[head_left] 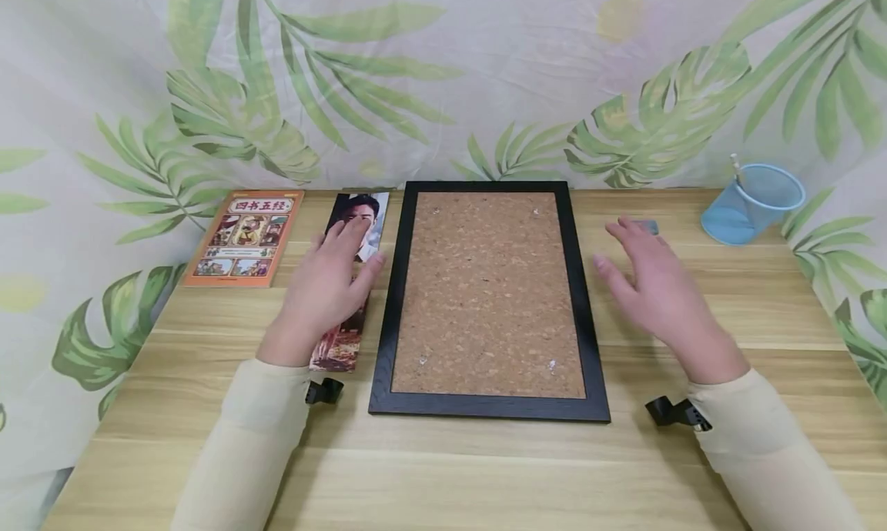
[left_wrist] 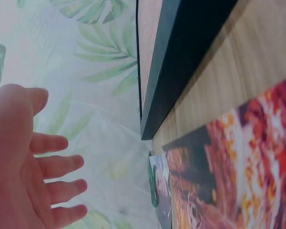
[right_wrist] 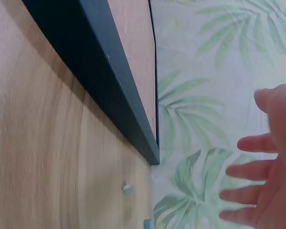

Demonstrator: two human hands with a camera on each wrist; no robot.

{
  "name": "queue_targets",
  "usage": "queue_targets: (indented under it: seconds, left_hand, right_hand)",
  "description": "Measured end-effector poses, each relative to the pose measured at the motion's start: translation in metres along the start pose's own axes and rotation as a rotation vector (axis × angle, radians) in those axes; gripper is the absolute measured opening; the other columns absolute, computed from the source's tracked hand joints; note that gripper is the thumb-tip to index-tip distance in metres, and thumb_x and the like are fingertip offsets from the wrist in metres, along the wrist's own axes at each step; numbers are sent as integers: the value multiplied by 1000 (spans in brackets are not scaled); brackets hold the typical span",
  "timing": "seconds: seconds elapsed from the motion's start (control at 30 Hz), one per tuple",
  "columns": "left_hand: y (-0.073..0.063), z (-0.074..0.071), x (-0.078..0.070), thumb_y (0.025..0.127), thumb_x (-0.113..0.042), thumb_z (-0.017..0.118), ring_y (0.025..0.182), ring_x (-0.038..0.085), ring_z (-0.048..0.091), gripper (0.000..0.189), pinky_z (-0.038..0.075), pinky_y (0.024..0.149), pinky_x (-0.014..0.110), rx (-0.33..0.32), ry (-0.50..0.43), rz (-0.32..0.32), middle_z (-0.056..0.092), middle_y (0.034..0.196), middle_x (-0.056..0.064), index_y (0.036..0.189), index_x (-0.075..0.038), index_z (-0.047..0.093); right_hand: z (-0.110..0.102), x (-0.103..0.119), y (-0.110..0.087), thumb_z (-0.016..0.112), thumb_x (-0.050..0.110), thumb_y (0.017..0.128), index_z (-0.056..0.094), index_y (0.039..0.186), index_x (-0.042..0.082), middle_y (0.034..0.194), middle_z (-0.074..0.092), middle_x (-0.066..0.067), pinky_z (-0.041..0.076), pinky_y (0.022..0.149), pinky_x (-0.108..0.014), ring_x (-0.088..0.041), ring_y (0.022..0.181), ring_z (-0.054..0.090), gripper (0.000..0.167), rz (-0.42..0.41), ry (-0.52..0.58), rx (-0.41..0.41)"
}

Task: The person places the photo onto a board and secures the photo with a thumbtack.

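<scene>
Your head view is bright and evenly lit, with faint, soft-edged shadows on the pale wood-grain tabletop (head_left: 443, 469) beside your cream fabric sleeves (head_left: 256, 439) at 7 and 4 o'clock; the light seems to come from above. Toward 3 o'clock, the light-blue round-rimmed mesh cup (head_left: 751, 206) looks tilted outward. Your wrist views are hazier: the red-and-orange paper print (left_wrist: 271, 143) at 4 o'clock blurs, and the white leaf-patterned fabric backdrop (right_wrist: 200, 62) looks washed out and bluish.
</scene>
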State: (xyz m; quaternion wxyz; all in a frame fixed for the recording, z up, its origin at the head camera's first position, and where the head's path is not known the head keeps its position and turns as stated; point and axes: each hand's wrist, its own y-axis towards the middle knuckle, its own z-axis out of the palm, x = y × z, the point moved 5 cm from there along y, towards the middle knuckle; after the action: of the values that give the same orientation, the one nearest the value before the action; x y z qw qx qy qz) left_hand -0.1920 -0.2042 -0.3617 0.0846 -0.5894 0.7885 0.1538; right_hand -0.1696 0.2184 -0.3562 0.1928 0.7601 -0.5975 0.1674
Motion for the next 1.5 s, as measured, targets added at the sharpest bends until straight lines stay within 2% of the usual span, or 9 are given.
queue_targets:
  seconds: [0.2, 0.37, 0.47, 0.67, 0.73, 0.83, 0.97, 1.23, 1.5]
  left_hand:
    - [2, -8, 11, 113, -41, 50, 125, 46, 67, 59, 51, 105, 64, -66, -152, -79, 66, 144, 27, 158, -4, 52]
    - [8, -11, 22, 114, -41, 47, 104, 40, 72, 52, 56, 92, 58, -60, -260, -143, 75, 124, 22, 144, -2, 64]
    - [13, -10, 32, 114, -39, 48, 103, 37, 71, 50, 56, 91, 54, -31, -304, -178, 76, 121, 21, 137, 0, 68]
    - [25, -4, 51, 112, -38, 49, 77, 27, 61, 47, 48, 71, 42, 108, -249, -294, 72, 107, 18, 131, -1, 69]
    - [31, -2, 57, 111, -39, 50, 80, 30, 62, 49, 49, 74, 45, 178, -185, -315, 70, 110, 21, 134, 1, 66]
    - [40, 3, 67, 111, -42, 50, 108, 42, 64, 60, 52, 93, 58, 262, -107, -352, 63, 135, 30, 146, 6, 56]
    - [47, 11, 80, 110, -51, 49, 140, 57, 45, 81, 41, 115, 70, 297, -30, -407, 35, 159, 42, 158, 13, 37]
    - [60, 20, 86, 104, -56, 61, 138, 60, 41, 94, 41, 114, 70, 279, 105, -458, 35, 151, 46, 150, 21, 37]
    - [61, 28, 97, 102, -51, 68, 134, 58, 48, 93, 43, 113, 67, 271, 13, -489, 39, 150, 44, 153, 19, 36]
  right_hand:
    - [-11, -19, -2, 48, 39, 115, 59, 151, 1, 149, 62, -31, 51, 101, -67, -52, 127, 64, 54, 77, 169, -97]
    - [-11, -38, 0, 55, 30, 113, 70, 135, -1, 124, 76, -25, 50, 83, -28, -38, 109, 68, 40, 77, 187, -130]
    - [-7, -50, 4, 58, 28, 112, 72, 129, -1, 116, 77, -23, 46, 77, -19, -30, 99, 66, 36, 88, 163, -76]
    - [8, -71, 13, 63, 25, 110, 73, 123, -2, 107, 75, -19, 49, 80, -36, -26, 93, 63, 32, 105, 88, 135]
    - [11, -75, 14, 65, 22, 109, 74, 121, -2, 104, 75, -17, 50, 81, -37, -25, 92, 64, 29, 86, 74, 181]
    - [16, -78, 15, 67, 19, 107, 75, 117, -1, 101, 75, -13, 50, 80, -35, -22, 91, 64, 24, 52, 63, 223]
    - [25, -80, 17, 69, 19, 106, 77, 114, 1, 99, 75, -10, 49, 78, -32, -18, 89, 62, 21, 32, 59, 259]
    - [30, -81, 17, 70, 18, 105, 78, 112, 2, 98, 75, -9, 50, 80, -37, -19, 88, 62, 18, 52, 47, 258]
    - [33, -81, 18, 71, 18, 105, 77, 108, 5, 94, 73, -7, 48, 76, -32, -18, 85, 59, 15, 33, 54, 263]
